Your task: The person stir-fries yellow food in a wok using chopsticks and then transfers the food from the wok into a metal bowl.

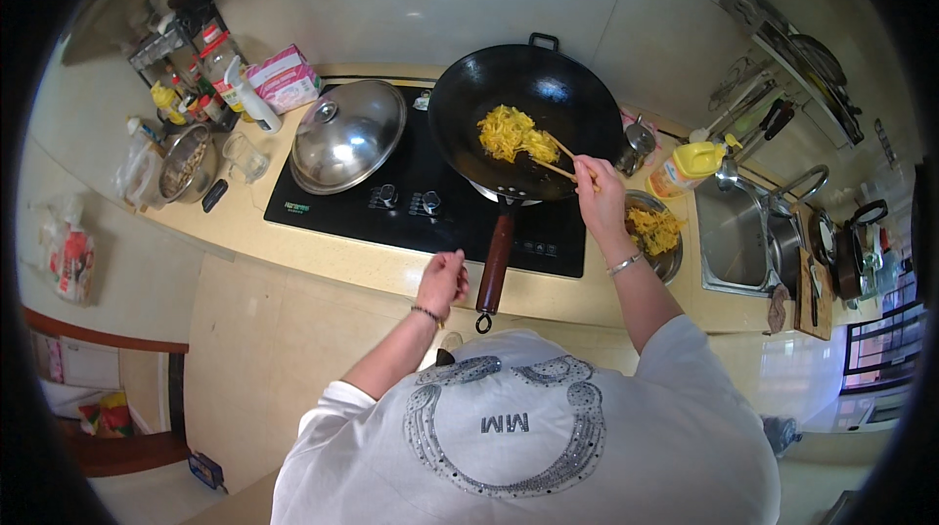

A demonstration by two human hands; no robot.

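A pair of wooden chopsticks (pixel 555 171) is held in my right hand (pixel 598 191) over the right side of a black wok (pixel 579 92). Their tips touch yellow shredded food (pixel 508 130) lying in the wok's middle. My left hand (pixel 443 281), its fingers curled and holding nothing that I can see, hovers at the counter's front edge, left of the wok's reddish-brown wooden handle (pixel 497 261) and apart from it. The wok sits on the right part of a black glass cooktop (pixel 352 221). Beside my right wrist, a metal bowl (pixel 671 261) holds more yellow shreds (pixel 656 229).
A domed metal lid (pixel 348 140) lies on the cooktop's left side. Further left stand a glass mug (pixel 246 158), a metal bowl (pixel 207 184) and several bottles. To the right are a yellow jug (pixel 686 169), a metal sink (pixel 733 235) and a wooden cutting board (pixel 816 305).
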